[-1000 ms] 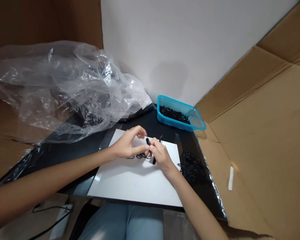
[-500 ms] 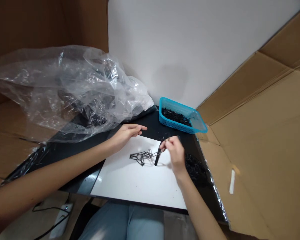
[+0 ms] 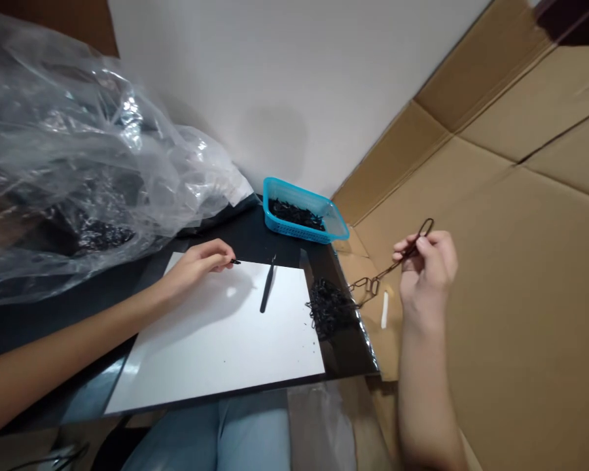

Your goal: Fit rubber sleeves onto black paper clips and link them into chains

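Note:
My right hand (image 3: 429,265) is raised off the table's right side, its fingers closed on a dark chain (image 3: 397,265) of long links. The chain slants down left toward a tangled heap of black links (image 3: 330,304) beside the white sheet (image 3: 216,347); whether it joins the heap I cannot tell. Over the sheet's back left part, my left hand (image 3: 203,260) pinches a small black piece (image 3: 235,261), mostly hidden by the fingers. A slim black tool with a thin pointed tip (image 3: 267,288) lies on the sheet between both hands.
A blue plastic basket (image 3: 304,237) with many small black pieces stands at the back of the black table (image 3: 245,229). Crumpled clear plastic (image 3: 78,131) covers the left. Cardboard (image 3: 520,229) walls the right side. Black specks dot the sheet.
My right hand has swung right and up, taking the chain off the white sheet. My left hand now shows a small black piece at its fingertips. The view has turned right.

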The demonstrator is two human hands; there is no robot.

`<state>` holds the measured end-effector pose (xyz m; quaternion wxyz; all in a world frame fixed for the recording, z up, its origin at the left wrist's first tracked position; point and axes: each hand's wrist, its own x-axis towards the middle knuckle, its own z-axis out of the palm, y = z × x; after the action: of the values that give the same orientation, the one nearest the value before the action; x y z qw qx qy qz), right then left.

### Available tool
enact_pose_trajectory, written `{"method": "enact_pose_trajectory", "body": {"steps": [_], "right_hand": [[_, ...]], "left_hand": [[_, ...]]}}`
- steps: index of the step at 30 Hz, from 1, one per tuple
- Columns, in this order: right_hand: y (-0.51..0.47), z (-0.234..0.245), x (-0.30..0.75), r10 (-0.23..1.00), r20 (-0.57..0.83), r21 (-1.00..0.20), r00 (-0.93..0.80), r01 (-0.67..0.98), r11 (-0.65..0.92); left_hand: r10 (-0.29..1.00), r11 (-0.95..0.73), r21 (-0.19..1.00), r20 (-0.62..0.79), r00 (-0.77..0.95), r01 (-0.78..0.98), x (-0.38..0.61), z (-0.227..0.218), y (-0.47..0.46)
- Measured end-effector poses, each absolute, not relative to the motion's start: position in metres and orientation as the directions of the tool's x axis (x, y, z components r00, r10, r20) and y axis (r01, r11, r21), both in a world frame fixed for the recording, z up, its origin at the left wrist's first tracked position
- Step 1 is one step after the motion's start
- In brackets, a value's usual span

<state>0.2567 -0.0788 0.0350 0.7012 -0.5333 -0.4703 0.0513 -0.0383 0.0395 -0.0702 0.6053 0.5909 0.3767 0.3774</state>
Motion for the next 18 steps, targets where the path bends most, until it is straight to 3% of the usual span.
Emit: {"method": "enact_pose_trajectory", "body": {"steps": [9,11,15,16,18], "right_hand": [[-0.083,0.049,0.268,0.493,0.715,-0.691,0.496,0.611,0.387],[-0.089,0.042,0.27,0.556,0.713,-0.642,0.427,0.715,0.275],[-0.102,0.016,0.265,0.876,0.426,-0.326,0.224,0.942,-0.083],[-0.105,0.009,0.259,0.909,0.359,-0.29,0.213,0.951,-0.108],[-0.108,0.0,0.238,0.944,0.267,-0.368,0.195,0.926,-0.087]], "left_hand": [[0.9,-0.052,0.996,0.018,0.436,0.067,-0.039,-0.073,0.041],[0.903,-0.043,0.998,0.019,0.429,0.046,-0.039,-0.07,0.039],[0.877,-0.107,0.994,0.099,0.471,-0.012,-0.04,-0.056,0.029],[0.86,-0.138,0.99,0.136,0.492,-0.031,-0.04,-0.05,0.025],[0.814,-0.21,0.975,0.217,0.538,-0.076,-0.041,-0.037,0.013]]}}
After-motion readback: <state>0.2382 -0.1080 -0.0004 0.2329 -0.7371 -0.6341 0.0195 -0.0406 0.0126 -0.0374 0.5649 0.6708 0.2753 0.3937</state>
